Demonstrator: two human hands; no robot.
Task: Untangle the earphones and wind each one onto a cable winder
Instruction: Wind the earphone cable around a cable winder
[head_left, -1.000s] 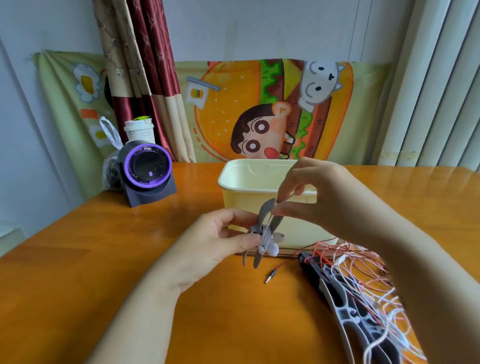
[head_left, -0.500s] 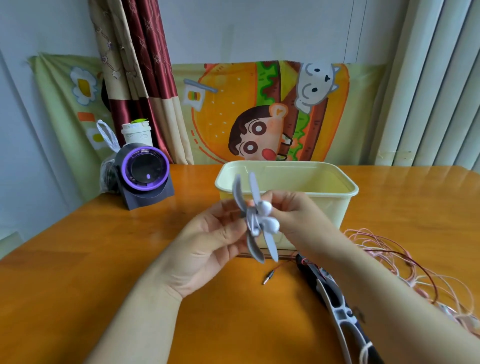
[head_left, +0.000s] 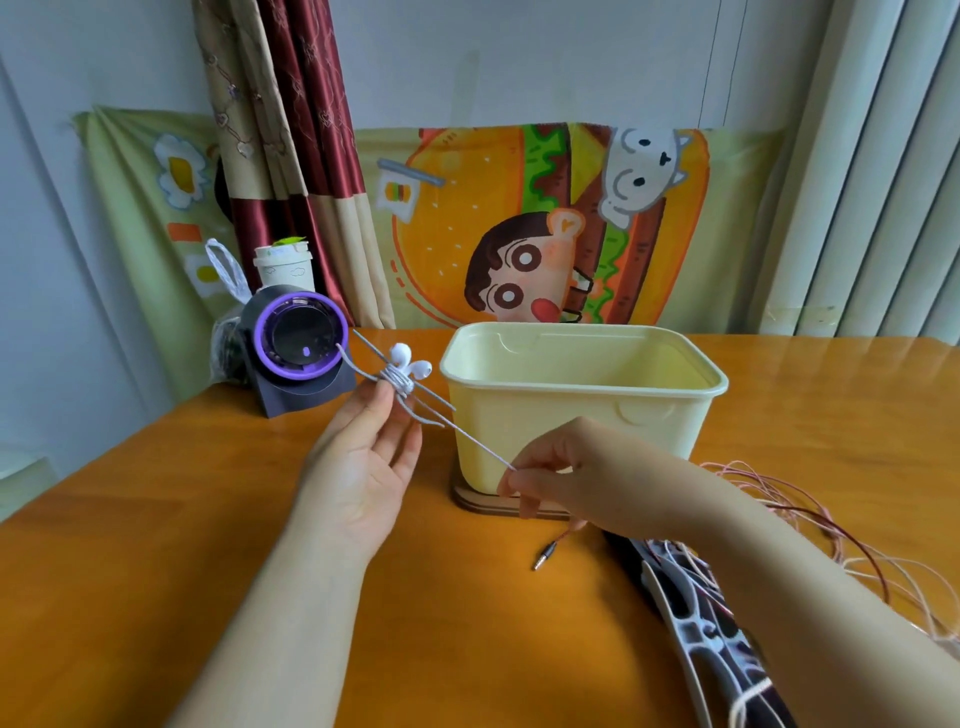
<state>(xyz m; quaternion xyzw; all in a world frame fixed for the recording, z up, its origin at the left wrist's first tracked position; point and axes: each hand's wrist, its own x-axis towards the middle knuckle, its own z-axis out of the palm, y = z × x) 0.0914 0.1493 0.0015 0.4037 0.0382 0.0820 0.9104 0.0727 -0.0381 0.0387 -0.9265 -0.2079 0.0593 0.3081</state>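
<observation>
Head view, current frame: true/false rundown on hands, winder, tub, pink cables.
1. The left hand holds the cable winder with white earbuds on it. True.
2. The right hand rests flat on the table. False: it pinches a grey cable stretched from the winder.
3. The winder sits inside the cream tub. False: it is held in the air left of the tub.
4. The pink cables lie loose on the table at right. True.
5. A jack plug lies on the table in front of the tub. True.

view: head | faces: forward, down | range: near table (head_left: 156, 519) | edges: perhaps warped
</observation>
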